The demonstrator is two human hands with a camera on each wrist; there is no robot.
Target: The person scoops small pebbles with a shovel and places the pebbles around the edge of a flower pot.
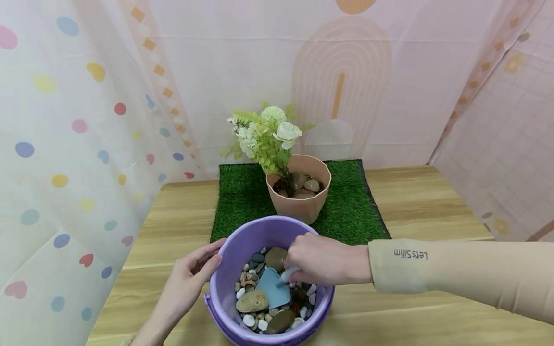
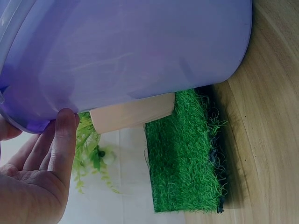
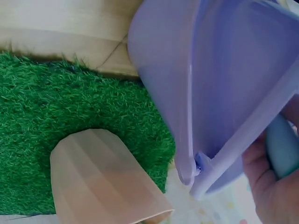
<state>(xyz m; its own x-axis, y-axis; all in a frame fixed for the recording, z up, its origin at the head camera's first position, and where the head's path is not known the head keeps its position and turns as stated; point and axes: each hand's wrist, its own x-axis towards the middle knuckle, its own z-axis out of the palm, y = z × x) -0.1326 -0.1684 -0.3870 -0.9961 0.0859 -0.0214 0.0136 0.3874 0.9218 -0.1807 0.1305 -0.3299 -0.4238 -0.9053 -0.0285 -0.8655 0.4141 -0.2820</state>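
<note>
Left hand (image 1: 187,279) holds bucket (image 1: 255,236) by rim; right hand (image 1: 322,260) grips shovel (image 1: 272,290) (may jam if driven against large stone (image 1: 251,302)).

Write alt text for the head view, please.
A right hand holds a blue shovel inside a purple bucket of stones while the left hand touches its rim. Behind, a peach pot with white flowers stands on artificial grass.

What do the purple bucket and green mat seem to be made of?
Purple bucket: probably smooth plastic, slightly glossy, given its moulded rim and soft highlights. Green mat: apparently synthetic turf, matte, with grass-like blades and a dark edge.
</note>
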